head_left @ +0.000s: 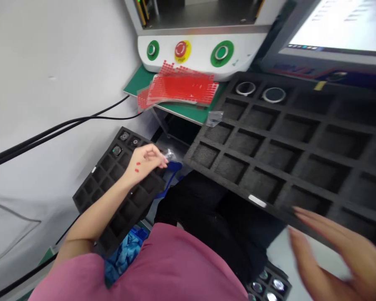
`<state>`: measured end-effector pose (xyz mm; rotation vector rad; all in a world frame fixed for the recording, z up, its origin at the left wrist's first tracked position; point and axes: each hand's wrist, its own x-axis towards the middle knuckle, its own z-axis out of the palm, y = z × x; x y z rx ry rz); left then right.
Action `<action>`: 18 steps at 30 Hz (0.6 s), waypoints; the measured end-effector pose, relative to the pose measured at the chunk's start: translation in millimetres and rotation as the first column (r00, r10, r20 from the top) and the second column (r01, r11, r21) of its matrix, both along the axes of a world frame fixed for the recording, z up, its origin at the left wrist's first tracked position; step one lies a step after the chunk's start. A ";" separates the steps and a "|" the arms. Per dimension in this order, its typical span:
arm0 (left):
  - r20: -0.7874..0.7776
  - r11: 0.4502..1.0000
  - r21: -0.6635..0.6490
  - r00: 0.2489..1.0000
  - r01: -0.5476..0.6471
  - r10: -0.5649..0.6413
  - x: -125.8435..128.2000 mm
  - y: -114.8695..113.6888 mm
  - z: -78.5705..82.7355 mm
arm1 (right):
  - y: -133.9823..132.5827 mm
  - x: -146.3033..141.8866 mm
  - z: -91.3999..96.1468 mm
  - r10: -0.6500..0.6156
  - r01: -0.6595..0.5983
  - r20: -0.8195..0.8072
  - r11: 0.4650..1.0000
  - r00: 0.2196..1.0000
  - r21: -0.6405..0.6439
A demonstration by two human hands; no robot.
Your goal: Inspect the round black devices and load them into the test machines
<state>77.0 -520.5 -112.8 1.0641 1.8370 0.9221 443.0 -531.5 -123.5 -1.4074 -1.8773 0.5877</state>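
Closed in a pinch, my left hand (146,162) has a small clear plastic piece (169,154) at its fingertips. Two little red bits stick to the back of that hand. Beneath it lies a smaller black foam tray (109,167), with a few round watch-like parts (117,150) in its upper pockets. My right hand (341,255) is blurred at the lower right, thumb and fingers apart and nothing between them. It is beside the front edge of a large black foam tray (257,184). Two round watch-like parts (273,95) sit in that tray's back row.
Red-gridded sheets (183,88) lie on a green surface (138,81) before a machine panel with green buttons (222,53) and a red stop button (181,49). A clear film scrap (214,118) rests on the large tray's edge. Black cables (81,119) cross at left; a monitor (341,25) stands behind.
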 end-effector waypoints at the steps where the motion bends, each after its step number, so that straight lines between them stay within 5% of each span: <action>1: 0.082 0.997 0.031 0.994 0.073 -0.075 20.7 -1.7 6.4 | 2.0 -12.4 0.7 0.013 -0.013 -0.009 0.999 1.000 0.029; 4: 0.224 0.955 0.113 0.929 0.276 -0.295 72.3 -2.7 21.1 | 12.6 -49.2 7.6 0.168 -0.181 -0.117 0.978 0.979 -0.105; 7: 0.214 0.893 0.136 0.867 0.429 -0.449 103.8 3.4 28.1 | 20.1 -68.7 15.9 0.151 -0.257 -0.374 0.933 0.915 -0.252; 10: 0.226 0.858 0.149 0.827 0.492 -0.514 121.3 12.2 28.1 | 17.3 -63.4 20.6 0.090 -0.243 -0.515 0.940 0.853 -0.238; 14: 0.171 0.850 0.149 0.834 0.505 -0.525 129.7 18.4 21.6 | 30.4 -13.6 18.1 -0.110 0.036 -0.513 0.988 0.851 -0.151; 18: 0.155 0.898 0.154 0.887 0.413 -0.435 121.4 21.3 12.8 | 108.4 66.5 5.4 -0.466 0.462 -0.418 0.879 0.780 -0.119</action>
